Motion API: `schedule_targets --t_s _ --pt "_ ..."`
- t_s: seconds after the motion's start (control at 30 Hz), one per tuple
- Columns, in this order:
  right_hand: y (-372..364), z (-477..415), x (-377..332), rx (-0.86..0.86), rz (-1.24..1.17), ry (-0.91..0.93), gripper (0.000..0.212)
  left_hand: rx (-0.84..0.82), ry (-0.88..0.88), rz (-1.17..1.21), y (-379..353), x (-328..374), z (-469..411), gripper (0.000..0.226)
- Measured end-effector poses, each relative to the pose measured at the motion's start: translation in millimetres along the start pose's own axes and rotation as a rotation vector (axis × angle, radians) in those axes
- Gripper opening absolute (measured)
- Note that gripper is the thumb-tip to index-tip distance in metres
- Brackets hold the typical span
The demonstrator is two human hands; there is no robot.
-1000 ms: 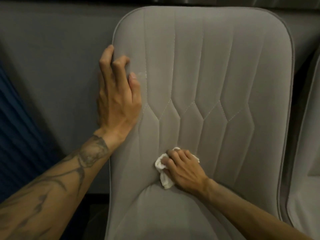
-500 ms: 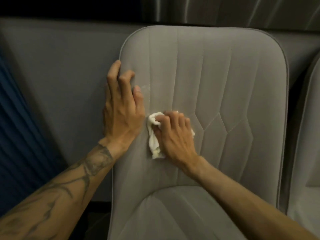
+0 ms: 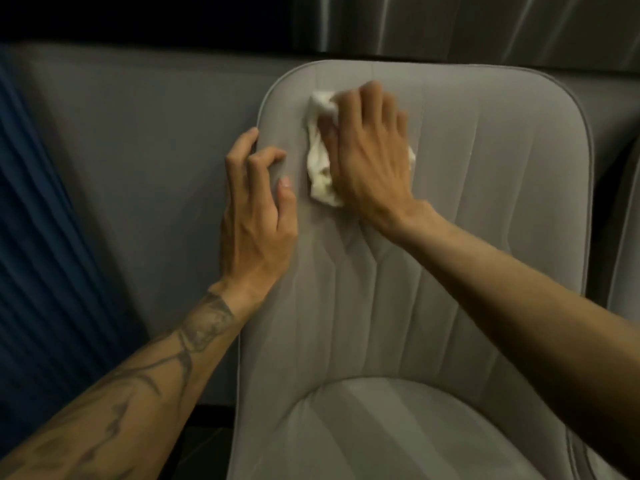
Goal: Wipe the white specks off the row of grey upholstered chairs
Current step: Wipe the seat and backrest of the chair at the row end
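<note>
A grey upholstered chair (image 3: 485,209) with stitched panels fills the middle of the view. My right hand (image 3: 370,157) presses a crumpled white cloth (image 3: 320,168) against the upper left of the backrest, fingers reaching near the top edge. My left hand (image 3: 258,216) grips the left edge of the backrest, fingers curled over the piping, thumb on the front face. The spot under the cloth is hidden. No white specks show on the bare fabric. The frame is slightly blurred around the right hand.
A second grey chair (image 3: 627,237) shows at the right edge. Behind the chairs runs a grey padded wall (image 3: 138,150), with a blue pleated curtain (image 3: 41,254) at the left and grey drapes (image 3: 450,22) above.
My right hand has swept the cloth up the backrest from near the seat crease to the upper left, over the pale mark beside my left thumb. My left hand kept its grip.
</note>
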State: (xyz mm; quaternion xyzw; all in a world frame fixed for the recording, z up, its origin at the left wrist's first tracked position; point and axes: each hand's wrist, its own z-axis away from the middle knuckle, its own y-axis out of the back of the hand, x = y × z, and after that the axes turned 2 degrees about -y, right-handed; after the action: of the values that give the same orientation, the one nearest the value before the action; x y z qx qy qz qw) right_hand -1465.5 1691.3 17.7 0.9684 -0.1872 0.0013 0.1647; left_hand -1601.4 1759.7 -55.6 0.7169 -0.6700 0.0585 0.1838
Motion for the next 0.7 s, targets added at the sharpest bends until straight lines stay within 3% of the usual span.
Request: schedule_targets --t_s 0.07,0.13,0.23,0.3,0.47,0.6,0.7 --pt "-2.6 -11.4 -9.1 0.060 0.040 -0.156 0.028 0.001 -0.018 -0.024 -0.4 -0.9 0.2 0.027" --pt "-2.1 3.6 -23.4 0.032 0.029 -0.172 0.029 0.002 -0.028 -0.034 -0.4 -1.1 -0.6 0.027" --pt "8.6 13.3 -13.9 -0.125 -0.013 0.076 0.032 -0.012 -0.023 -0.027 -0.6 -2.2 -1.8 0.026" --pt "9.4 -13.3 2.1 -0.153 0.004 0.147 0.036 -0.004 -0.027 -0.033 -0.6 -4.7 -1.7 0.026" --pt "0.3 -31.9 -13.2 -0.021 0.070 -0.170 0.036 -0.040 -0.057 -0.013 3.7 -6.8 -0.7 0.029" --pt "5.4 1.0 -23.0 -0.160 -0.044 0.083 0.030 -0.080 -0.073 0.065 9.6 -13.0 9.5 0.041" --pt "0.1 -20.5 -18.5 -0.141 -0.008 0.136 0.032 -0.053 -0.049 0.078 9.4 -17.2 15.8 0.051"
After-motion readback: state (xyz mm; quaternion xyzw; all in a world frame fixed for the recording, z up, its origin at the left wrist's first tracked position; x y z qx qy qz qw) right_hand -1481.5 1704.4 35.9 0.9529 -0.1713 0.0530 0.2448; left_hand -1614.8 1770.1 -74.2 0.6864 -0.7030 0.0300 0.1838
